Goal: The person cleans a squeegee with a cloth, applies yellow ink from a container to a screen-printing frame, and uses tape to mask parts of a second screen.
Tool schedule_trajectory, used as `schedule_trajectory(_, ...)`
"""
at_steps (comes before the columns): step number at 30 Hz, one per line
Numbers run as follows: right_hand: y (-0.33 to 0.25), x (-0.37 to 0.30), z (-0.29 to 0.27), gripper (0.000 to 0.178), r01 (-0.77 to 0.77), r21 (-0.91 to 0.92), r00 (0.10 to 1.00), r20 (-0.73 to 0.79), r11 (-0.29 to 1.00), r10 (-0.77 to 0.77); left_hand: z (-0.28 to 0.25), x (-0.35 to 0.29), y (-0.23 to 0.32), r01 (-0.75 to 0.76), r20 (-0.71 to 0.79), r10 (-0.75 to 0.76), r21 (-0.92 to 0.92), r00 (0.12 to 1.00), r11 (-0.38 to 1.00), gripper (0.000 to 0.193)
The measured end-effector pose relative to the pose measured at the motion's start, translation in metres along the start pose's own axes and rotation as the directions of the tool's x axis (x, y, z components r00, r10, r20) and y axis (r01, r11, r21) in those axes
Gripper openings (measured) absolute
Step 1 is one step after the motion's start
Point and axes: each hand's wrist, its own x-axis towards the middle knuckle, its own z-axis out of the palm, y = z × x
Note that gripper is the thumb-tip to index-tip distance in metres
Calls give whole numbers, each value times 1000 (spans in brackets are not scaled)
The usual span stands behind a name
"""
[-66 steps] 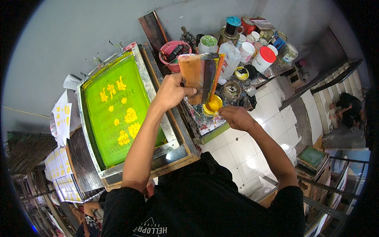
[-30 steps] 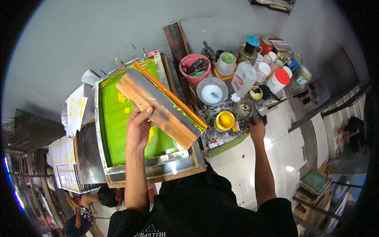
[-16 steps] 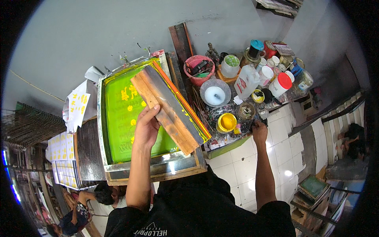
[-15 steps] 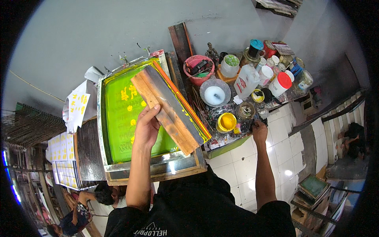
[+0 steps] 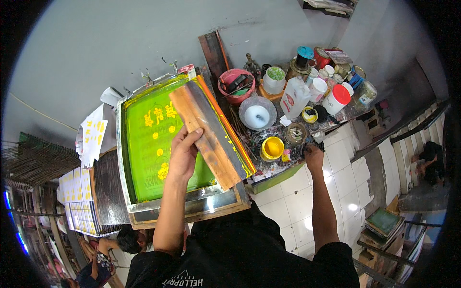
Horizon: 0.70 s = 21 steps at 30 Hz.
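My left hand (image 5: 185,153) grips the wooden handle of a wide screen-printing squeegee (image 5: 217,161), its thumb on top. The squeegee is held tilted above a green printing screen (image 5: 139,173) in a metal frame, which shows yellow printed motifs. An orange blade edge with yellow ink smears runs along its right side. At the edge of the cluttered worktable, my right hand (image 5: 314,157) has its fingers closed on or against something dark; I cannot make out what. To its left are an open tub of yellow ink (image 5: 272,149) and a round jar (image 5: 295,134).
On the worktable stand a grey bowl of whitish liquid (image 5: 258,114), a pink bucket (image 5: 236,86), a plastic jug (image 5: 295,97) and a red-lidded jar (image 5: 337,99). Another squeegee (image 5: 214,50) leans on the wall. Printed sheets (image 5: 77,197) lie left. Other people are at lower left and far right.
The squeegee has shifted slightly, showing more of the screen's yellow motifs. My right hand stays at the table edge. The whole view has moved a little.
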Motion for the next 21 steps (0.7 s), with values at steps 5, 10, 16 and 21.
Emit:
schedule_trajectory(5, -96, -17, -78, 23, -102, 544, 991, -15, 833, 131, 12, 0, -7, -38, -107, 50, 111, 993, 993, 44)
schedule_trajectory(10, -262, -59, -127, 21, 157, 696, 952, 82, 700, -296, 43, 15, -24, -161, -64, 199, 373, 978, 914, 42)
schedule_trajectory(16, -313, -55, -101, 15, 415, 480, 901, -96, 773, -424, 59, 19, -20, -264, -55, 330, 479, 942, 837, 44)
schedule_trajectory(21, -321, -61, -91, 12, 389, 513, 920, -169, 765, -354, 64, 3, -9, -286, -78, 365, 480, 928, 829, 50)
